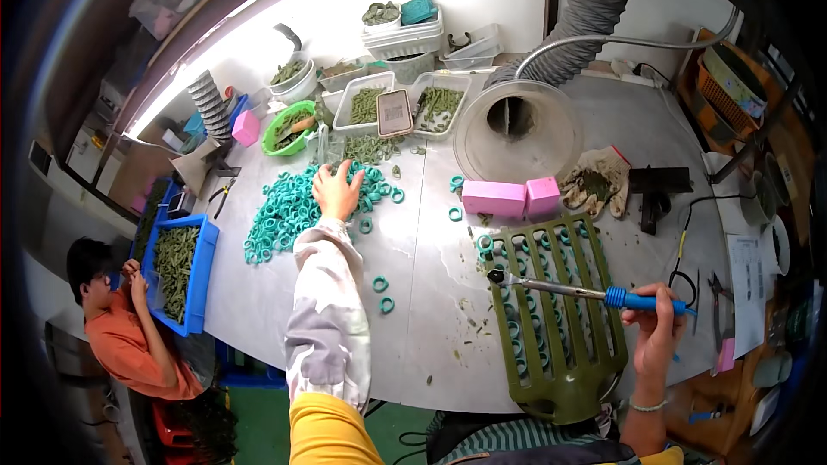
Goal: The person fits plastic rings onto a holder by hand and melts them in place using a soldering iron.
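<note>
My left hand rests at the upper right of a heap of teal rings, its fingers spread apart over the pile. Wrapped round the blue handle of a soldering iron is my right hand. The iron lies across the air above an olive-green slotted rack, its dark tip pointing left over the rack's left edge. Teal rings sit in rows between the rack's bars. A few loose teal rings lie on the table between heap and rack.
Behind are pink blocks, a round clear hood with a grey duct, and a work glove. White tubs hold green pieces. At left, a person works beside a blue tray. Pliers lie nearby.
</note>
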`<action>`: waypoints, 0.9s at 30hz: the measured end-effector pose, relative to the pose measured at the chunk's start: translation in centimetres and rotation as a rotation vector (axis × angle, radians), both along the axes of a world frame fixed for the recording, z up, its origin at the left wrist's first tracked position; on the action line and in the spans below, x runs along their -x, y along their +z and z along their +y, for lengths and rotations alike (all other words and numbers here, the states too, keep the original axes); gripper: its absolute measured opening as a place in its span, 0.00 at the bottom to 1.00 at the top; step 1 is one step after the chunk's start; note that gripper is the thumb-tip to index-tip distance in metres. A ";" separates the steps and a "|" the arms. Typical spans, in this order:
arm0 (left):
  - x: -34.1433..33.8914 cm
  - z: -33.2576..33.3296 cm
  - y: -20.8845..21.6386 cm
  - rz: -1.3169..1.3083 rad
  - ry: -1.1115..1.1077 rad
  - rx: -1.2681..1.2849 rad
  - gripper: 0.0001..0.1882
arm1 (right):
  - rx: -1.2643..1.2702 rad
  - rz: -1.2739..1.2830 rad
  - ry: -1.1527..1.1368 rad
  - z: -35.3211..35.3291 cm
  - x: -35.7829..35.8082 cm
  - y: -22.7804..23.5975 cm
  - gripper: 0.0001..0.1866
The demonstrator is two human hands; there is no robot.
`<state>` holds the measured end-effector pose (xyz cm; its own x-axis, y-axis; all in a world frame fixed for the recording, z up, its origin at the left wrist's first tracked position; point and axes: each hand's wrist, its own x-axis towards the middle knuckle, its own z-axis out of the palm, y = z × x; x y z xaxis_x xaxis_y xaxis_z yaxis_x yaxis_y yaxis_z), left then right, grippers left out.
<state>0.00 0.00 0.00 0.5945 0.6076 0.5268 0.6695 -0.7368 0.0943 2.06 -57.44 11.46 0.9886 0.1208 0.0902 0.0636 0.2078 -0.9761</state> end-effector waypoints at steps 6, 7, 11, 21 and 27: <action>3.1 -1.5 2.0 0.065 -0.352 0.182 0.15 | -0.011 -0.029 -0.004 1.5 0.0 0.8 0.17; 3.6 -2.6 2.2 0.106 -0.394 0.211 0.16 | -0.007 -0.027 -0.001 1.4 -0.1 0.9 0.17; 5.6 -8.3 6.7 0.502 -0.507 0.598 0.15 | -0.008 -0.021 -0.035 1.1 -0.4 0.9 0.17; -1.7 2.3 0.8 -0.003 -0.244 0.151 0.20 | -0.025 -0.009 -0.051 1.8 0.2 1.6 0.17; -0.6 0.3 0.9 -0.052 -0.393 0.214 0.06 | -0.037 -0.017 -0.076 2.0 -0.3 1.8 0.17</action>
